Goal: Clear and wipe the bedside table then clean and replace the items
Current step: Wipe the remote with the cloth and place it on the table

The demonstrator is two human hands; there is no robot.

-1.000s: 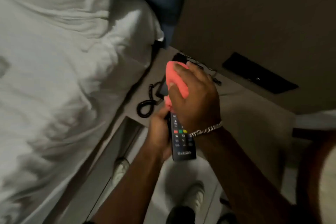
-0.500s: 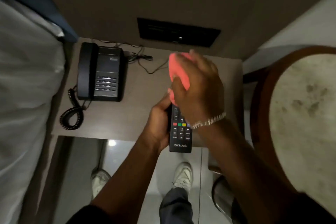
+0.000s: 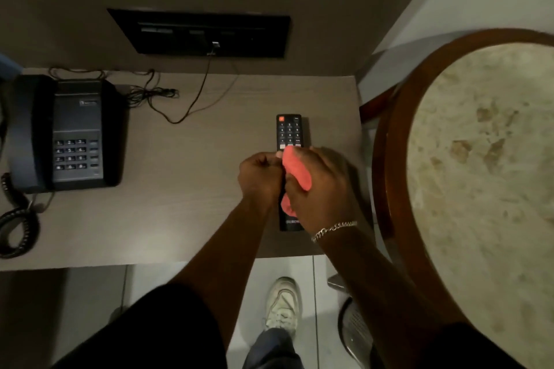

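A black TV remote (image 3: 289, 132) lies lengthwise over the right part of the grey bedside table (image 3: 180, 177). My left hand (image 3: 260, 177) grips the remote's middle from the left side. My right hand (image 3: 317, 186) is closed around a pink cloth (image 3: 296, 171) and presses it onto the remote's middle. The remote's top end with number keys and its bottom end show; the middle is hidden by both hands.
A black desk phone (image 3: 69, 132) with a coiled cord (image 3: 18, 225) sits on the table's left. Thin cables (image 3: 180, 105) run to a black wall socket panel (image 3: 204, 33). A round wood-rimmed stone table (image 3: 479, 165) stands close on the right. My shoe (image 3: 283, 305) is on the tiled floor below.
The view swung from the bed to the bedside table. The remote went from being held in the air in front of the table to low over the tabletop, the cloth still against it.
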